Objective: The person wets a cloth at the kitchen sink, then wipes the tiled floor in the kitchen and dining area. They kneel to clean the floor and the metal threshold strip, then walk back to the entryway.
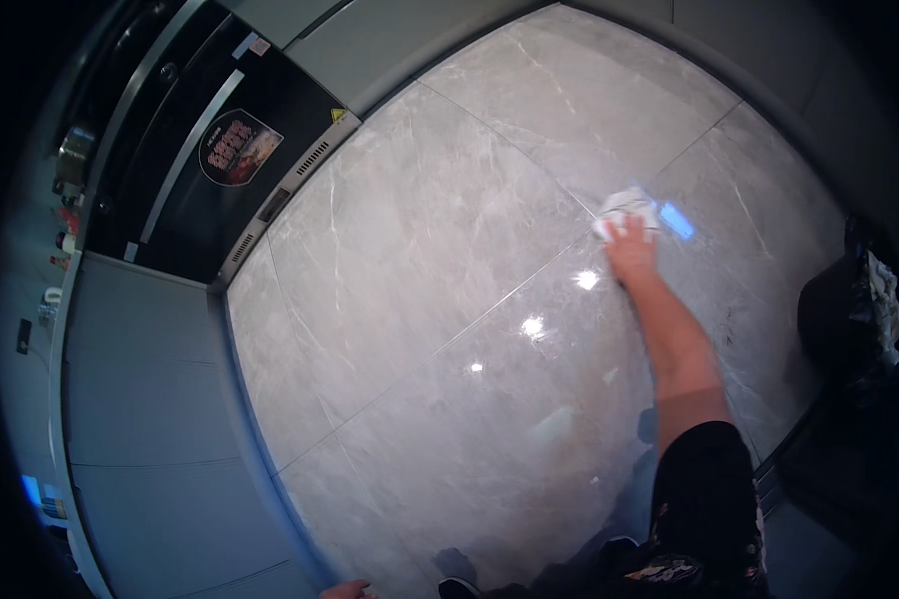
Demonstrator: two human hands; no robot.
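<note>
My right hand (631, 251) presses a crumpled white cloth (626, 210) with dark lines against the grey marbled tile floor (419, 247). The cloth lies under my fingers, close to where the tile joints meet. Some fingers of my left hand (349, 590) show at the bottom edge, near the base of the cabinets. The rest of that hand is cut off by the frame, and whether it holds anything cannot be seen.
A black built-in oven (195, 142) with a sticker stands at the upper left, above grey cabinets (150, 412). A dark bin (831, 314) with a black liner and crumpled white waste is at the right. My shoe (458, 588) shows at the bottom.
</note>
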